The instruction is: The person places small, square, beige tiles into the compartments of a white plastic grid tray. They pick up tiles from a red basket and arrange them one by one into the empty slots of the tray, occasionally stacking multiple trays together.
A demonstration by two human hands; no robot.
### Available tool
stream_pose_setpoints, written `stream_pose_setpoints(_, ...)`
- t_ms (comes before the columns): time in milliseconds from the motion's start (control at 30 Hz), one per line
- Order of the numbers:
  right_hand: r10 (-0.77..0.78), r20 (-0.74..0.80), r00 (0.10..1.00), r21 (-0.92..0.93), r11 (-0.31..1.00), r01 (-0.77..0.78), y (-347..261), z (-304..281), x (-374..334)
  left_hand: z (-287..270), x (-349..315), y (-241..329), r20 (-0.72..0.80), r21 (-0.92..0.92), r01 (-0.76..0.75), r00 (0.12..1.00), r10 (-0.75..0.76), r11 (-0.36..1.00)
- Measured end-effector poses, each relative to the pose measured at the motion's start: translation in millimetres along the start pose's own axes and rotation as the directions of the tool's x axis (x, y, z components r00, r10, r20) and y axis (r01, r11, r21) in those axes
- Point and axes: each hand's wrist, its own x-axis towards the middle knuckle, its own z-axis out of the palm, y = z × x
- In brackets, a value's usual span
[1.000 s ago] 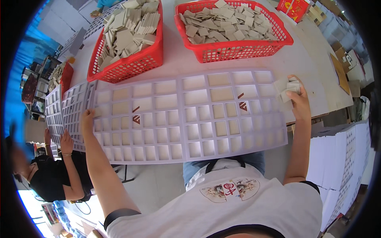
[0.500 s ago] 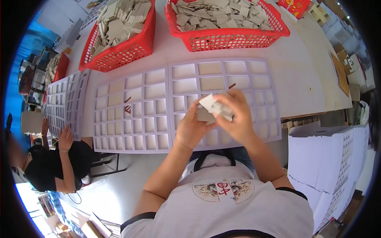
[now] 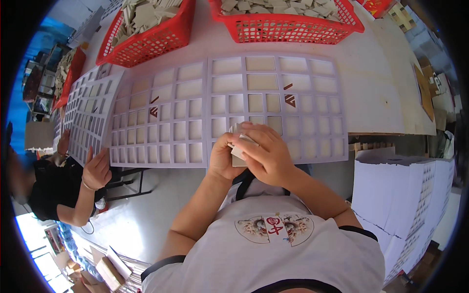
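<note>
A small stack of flat beige tiles (image 3: 238, 153) is held in front of my chest, just off the near edge of the table. My left hand (image 3: 223, 160) is closed round the stack from the left. From the right, my right hand (image 3: 269, 152) curls over the top with its fingers on the upper tiles. Both palms hide part of the stack. Beyond my hands lie two pale lilac grid boards (image 3: 209, 105), side by side, with rows of rectangular windows. Some windows on the right board look beige, others white. Each board carries a small brown mark.
Two red mesh baskets, one at the far left (image 3: 146, 51) and one at the far right (image 3: 293, 28), are heaped with beige tiles. At left a co-worker's hand (image 3: 96, 168) grips a tilted lilac board (image 3: 95, 110). A large white carton (image 3: 386, 195) stands at my right.
Both my hands have drawn nearer my body with the tiles, and my right hand now covers more of them. The co-worker's board has been raised and tilted. The view has shifted slightly.
</note>
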Motion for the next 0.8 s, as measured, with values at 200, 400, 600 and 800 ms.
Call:
stream_pose_setpoints(200, 0.563, 0.368, 0.74, 0.592, 0.473, -0.653, -33, 0, -2, -21, -42, -7, -0.082, -0.004, 0.001, 0.997, -0.002, 1.0)
stream_pose_setpoints(400, 0.516, 0.634, 0.577, 0.713, -0.1, -0.694, -42, 3, 2, -44, -98, -11, -0.103, -0.009, 0.073, 0.992, -0.073, 0.997)
stream_pose_setpoints(600, 0.49, 0.673, 0.554, 0.604, 0.069, -0.794, -36, 24, 0, -71, -94, -12, -0.087, -0.195, 0.072, 0.992, -0.091, 0.978)
stream_pose_setpoints(800, 0.743, 0.351, 0.57, 0.608, 0.282, -0.743, 9, 12, 5, -73, -83, -18, 0.227, -0.233, 0.166, 0.967, -0.112, 0.958)
